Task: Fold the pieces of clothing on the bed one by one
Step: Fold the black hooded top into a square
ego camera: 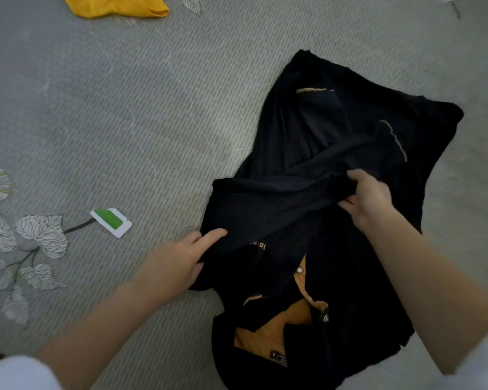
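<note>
A black polo shirt (316,153) with an orange collar lining lies on the grey bed cover (158,114), its collar near me and its hem far away. A band of the shirt is pulled across its middle. My left hand (178,263) grips the left end of that band, thumb on top of the cloth. My right hand (369,195) pinches the right end of the same band, fingers curled into the fabric.
A yellow garment (116,5) lies at the far left edge of the bed. A small white and green card (110,222) rests on the cover left of the shirt. Leaf prints mark the cover at the left.
</note>
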A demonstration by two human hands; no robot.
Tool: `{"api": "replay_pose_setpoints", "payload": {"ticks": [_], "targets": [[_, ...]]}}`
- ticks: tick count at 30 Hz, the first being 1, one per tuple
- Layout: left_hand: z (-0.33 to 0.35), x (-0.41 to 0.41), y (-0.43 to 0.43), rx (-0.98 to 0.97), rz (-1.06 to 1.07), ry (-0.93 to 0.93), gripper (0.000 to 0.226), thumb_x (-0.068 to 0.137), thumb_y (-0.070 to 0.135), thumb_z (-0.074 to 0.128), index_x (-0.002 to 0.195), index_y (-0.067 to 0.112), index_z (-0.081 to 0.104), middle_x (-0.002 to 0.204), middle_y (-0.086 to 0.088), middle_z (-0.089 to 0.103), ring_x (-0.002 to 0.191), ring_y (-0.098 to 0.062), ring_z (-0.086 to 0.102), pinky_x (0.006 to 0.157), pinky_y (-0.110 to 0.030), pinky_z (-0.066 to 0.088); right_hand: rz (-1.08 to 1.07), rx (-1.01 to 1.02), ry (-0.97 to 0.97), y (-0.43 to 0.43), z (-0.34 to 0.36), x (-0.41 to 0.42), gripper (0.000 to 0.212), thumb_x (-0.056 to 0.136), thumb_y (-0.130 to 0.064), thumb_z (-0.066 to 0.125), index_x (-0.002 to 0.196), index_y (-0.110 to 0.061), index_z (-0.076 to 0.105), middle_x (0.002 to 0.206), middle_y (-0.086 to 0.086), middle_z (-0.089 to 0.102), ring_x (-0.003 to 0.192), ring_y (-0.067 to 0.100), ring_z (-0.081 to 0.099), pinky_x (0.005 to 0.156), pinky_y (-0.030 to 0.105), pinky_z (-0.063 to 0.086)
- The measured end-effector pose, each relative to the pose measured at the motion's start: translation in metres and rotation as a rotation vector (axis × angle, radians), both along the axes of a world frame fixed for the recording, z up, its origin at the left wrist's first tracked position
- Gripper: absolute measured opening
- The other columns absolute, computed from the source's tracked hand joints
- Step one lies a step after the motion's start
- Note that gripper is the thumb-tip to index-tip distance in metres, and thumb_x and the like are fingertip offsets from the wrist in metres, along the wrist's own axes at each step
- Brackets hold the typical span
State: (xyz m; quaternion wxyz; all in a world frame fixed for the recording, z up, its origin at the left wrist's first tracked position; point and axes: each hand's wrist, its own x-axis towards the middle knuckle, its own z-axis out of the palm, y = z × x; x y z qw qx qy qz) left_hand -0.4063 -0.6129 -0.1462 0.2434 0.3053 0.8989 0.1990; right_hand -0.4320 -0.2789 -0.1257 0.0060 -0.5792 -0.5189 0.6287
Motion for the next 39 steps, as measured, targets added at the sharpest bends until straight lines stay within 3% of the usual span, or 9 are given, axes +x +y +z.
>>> {"api": "replay_pose_setpoints", "payload": {"ticks": [6,10,13,20,25,29,33,37,39], "targets": [[-0.001,-0.002,-0.003,-0.002,-0.016,-0.033,0.074,0.087,0.02,0.063,0.144,0.042,0.021,0.089,0.005,0.06,0.069,-0.014,0.06,0.06,-0.031,0.053,-0.179,-0.073,0.14,0.02,0.017,-0.038,0.04,0.088,-0.016,0.065,0.127,-0.012,0.056,0.114,0.011,0.067,0.096,0.027,0.067,0.077,0.042,0.059],[0.009,-0.002,0.001,0.059,-0.11,0.017,0.084,0.069,0.005,0.078,0.14,0.028,0.039,0.069,0.002,0.061,0.048,-0.014,0.057,0.039,-0.03,0.049,-0.274,0.11,0.406,0.046,0.044,-0.055,0.017,0.091,-0.014,0.062,0.107,-0.008,0.064,0.107,0.013,0.07,0.097,0.028,0.069,0.082,0.046,0.057],[0.012,-0.002,0.004,0.04,-0.167,0.104,0.088,0.06,0.007,0.084,0.137,0.025,0.047,0.061,0.006,0.055,0.038,-0.009,0.049,0.03,-0.023,0.042,-0.286,0.145,0.523,0.07,0.053,-0.047,0.026,0.094,-0.015,0.058,0.119,-0.008,0.058,0.114,0.014,0.067,0.102,0.028,0.067,0.084,0.043,0.057],[0.004,0.006,0.004,-0.112,-0.331,-0.024,0.071,0.09,0.04,0.042,0.144,0.052,-0.002,0.08,0.016,0.046,0.063,-0.002,0.048,0.05,-0.013,0.034,-0.016,0.13,-0.175,0.099,-0.005,0.009,0.035,0.1,-0.019,0.04,0.134,-0.017,0.048,0.121,0.003,0.056,0.08,0.009,0.054,0.059,0.021,0.042],[0.014,0.004,0.017,-0.011,-0.227,-0.059,0.054,0.081,0.056,0.03,0.121,0.04,0.063,0.065,0.02,0.052,0.052,0.004,0.046,0.047,-0.01,0.034,-0.049,0.221,-0.026,0.102,-0.001,0.001,0.028,0.096,-0.023,0.051,0.123,-0.02,0.055,0.113,0.002,0.059,0.097,0.017,0.059,0.064,0.027,0.051],[0.017,0.003,0.039,0.056,-0.245,-0.04,0.036,0.084,0.048,0.046,0.098,0.031,0.075,0.063,0.02,0.056,0.051,0.008,0.044,0.046,-0.001,0.022,-0.197,0.334,0.081,0.12,0.014,0.0,0.01,0.095,-0.018,0.053,0.104,-0.014,0.055,0.101,0.005,0.063,0.097,0.022,0.065,0.084,0.037,0.056],[0.019,0.009,0.056,-0.005,-0.343,0.069,0.012,0.08,0.032,0.066,0.083,0.027,0.076,0.065,0.015,0.06,0.05,0.001,0.055,0.044,-0.007,0.031,0.078,0.547,-0.261,0.125,0.009,0.032,0.016,0.089,-0.015,0.056,0.103,-0.011,0.05,0.1,0.008,0.052,0.087,0.022,0.056,0.072,0.033,0.048],[0.022,0.013,0.055,0.07,-0.348,0.187,0.038,0.082,0.023,0.043,0.102,0.012,0.073,0.089,-0.002,0.065,0.075,-0.015,0.064,0.058,-0.023,0.054,0.53,0.791,-0.185,0.076,0.017,0.095,0.035,0.086,-0.014,0.059,0.12,-0.008,0.055,0.112,0.009,0.058,0.104,0.022,0.055,0.09,0.033,0.043],[0.021,0.018,0.044,0.045,-0.409,0.267,0.04,0.076,0.011,0.058,0.115,0.01,0.068,0.112,-0.01,0.065,0.098,-0.025,0.066,0.075,-0.033,0.057,0.82,0.88,-0.117,0.039,0.025,0.142,0.043,0.083,-0.009,0.062,0.125,-0.007,0.054,0.121,0.011,0.055,0.111,0.025,0.053,0.095,0.036,0.042]]}}
